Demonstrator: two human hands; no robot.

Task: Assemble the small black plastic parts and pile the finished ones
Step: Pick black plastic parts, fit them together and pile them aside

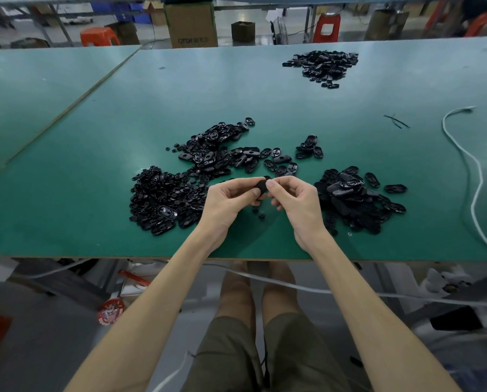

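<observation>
Both hands grip one black oval part (260, 188) at frame centre: left hand (231, 202) holds, right hand (291, 199) pinches. Best to keep the left steady and press squarely until seated.

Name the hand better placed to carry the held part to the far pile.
Right hand, probably: it pinches the black part together with the left hand, and the far pile lies on its side.

**Clearance on the worktop (81, 179)**

Black-part heaps (163, 199) crowded the near middle; another pile (324, 65) sat toward the far right corner. Bare surface ran along the left edge and between them. A white cord (480, 179) trailed along the right edge.
</observation>
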